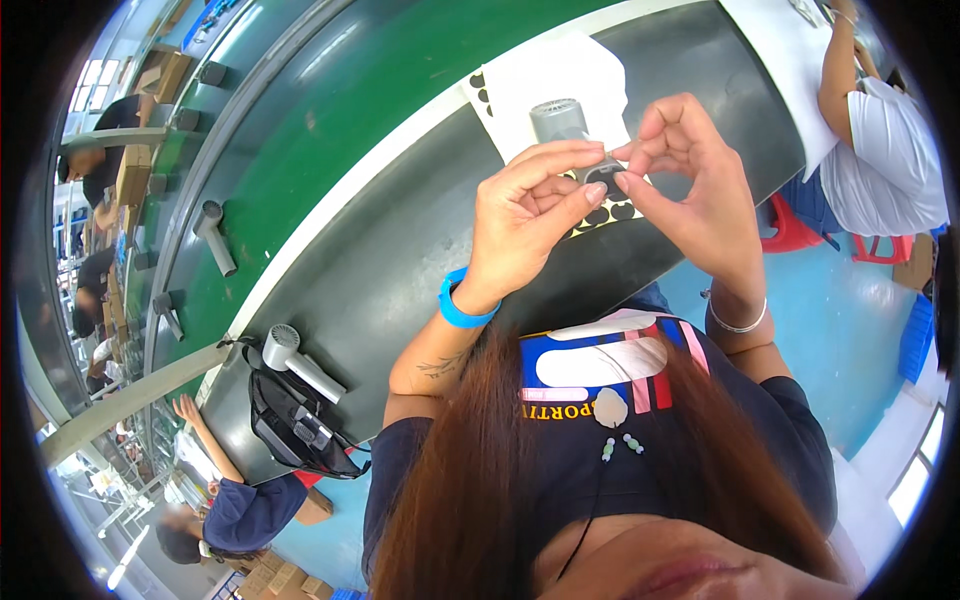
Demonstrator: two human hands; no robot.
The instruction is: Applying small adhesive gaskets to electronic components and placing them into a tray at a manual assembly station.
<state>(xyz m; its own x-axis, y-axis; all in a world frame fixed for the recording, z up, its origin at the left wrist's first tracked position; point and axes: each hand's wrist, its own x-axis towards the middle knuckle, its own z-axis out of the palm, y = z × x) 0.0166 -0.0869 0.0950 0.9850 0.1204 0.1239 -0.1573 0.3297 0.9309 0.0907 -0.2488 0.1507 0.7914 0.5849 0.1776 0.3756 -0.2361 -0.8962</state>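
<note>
A grey hair-dryer-shaped device (557, 122) is held over the table, its round vented head pointing away and its handle toward me. My left hand (535, 205) grips the handle near its dark end (603, 178) between thumb and fingers. At that same end, my right hand (690, 170) has thumb and index finger curled in a pinch. Whatever is between those right fingertips is too small to make out. Under both hands lies a pale sheet with black round stickers (622, 211), partly covered by the hands. White backing paper (590, 70) spreads behind the device.
Left on the dark table (400, 260) are a similar grey device (300, 362) and a black bag (295, 425). Beyond the table's edge, more such devices (213, 237) lie on a green conveyor belt (330, 120). Co-workers sit at right (885, 150) and lower left (245, 515).
</note>
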